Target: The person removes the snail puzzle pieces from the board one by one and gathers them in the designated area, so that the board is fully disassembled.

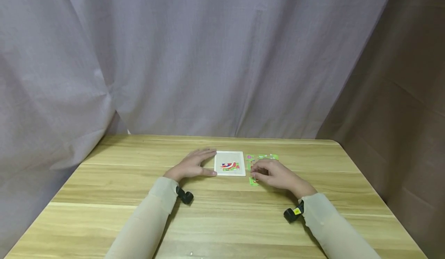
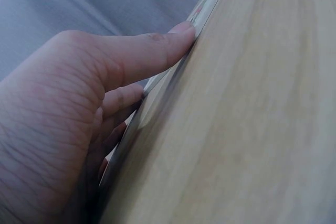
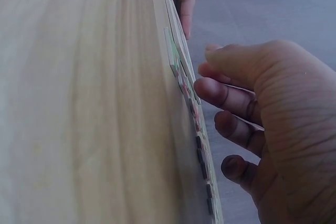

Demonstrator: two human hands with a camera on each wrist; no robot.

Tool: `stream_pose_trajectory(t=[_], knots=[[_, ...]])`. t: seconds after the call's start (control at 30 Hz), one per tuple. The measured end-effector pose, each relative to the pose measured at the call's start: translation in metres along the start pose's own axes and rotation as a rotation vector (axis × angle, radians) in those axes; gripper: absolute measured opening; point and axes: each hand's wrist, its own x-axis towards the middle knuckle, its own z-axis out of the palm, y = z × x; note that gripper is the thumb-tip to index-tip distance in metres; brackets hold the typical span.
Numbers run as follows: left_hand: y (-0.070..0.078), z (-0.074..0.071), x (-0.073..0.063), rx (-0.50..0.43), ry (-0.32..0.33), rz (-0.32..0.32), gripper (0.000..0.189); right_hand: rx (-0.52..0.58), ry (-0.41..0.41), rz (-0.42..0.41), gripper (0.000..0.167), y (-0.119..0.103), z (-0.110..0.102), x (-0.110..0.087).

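A white square puzzle tray (image 1: 226,153) lies flat on the table. Joined jigsaw pieces (image 1: 230,166), red, white, blue and green, sit in its near part. At its left edge my left hand (image 1: 192,165) rests with fingers extended. The left wrist view shows the thumb (image 2: 178,38) touching the tray's edge. To the tray's right lie loose green jigsaw pieces (image 1: 255,157), partly covered by my right hand (image 1: 274,174). That hand hovers over them with loosely bent fingers. In the right wrist view its fingertips (image 3: 207,88) are apart from the pieces, and no piece shows between them.
The wooden table (image 1: 215,220) reaches back to a grey curtain (image 1: 208,58). A darker curtain (image 1: 399,96) hangs along the right side. Each wrist carries a small black camera, one on the left (image 1: 185,195) and one on the right (image 1: 292,213).
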Motion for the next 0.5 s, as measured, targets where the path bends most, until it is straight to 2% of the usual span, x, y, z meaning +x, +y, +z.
stream_pose_trajectory(t=[0.27,0.5], knots=[[-0.001,0.0,0.003,0.008,-0.005,0.009,0.095,0.018,-0.01,0.001,0.004,-0.005,-0.004,0.002],[-0.002,0.001,0.003,0.008,0.005,0.013,0.095,0.045,-0.086,0.014,0.013,-0.023,-0.007,0.03]])
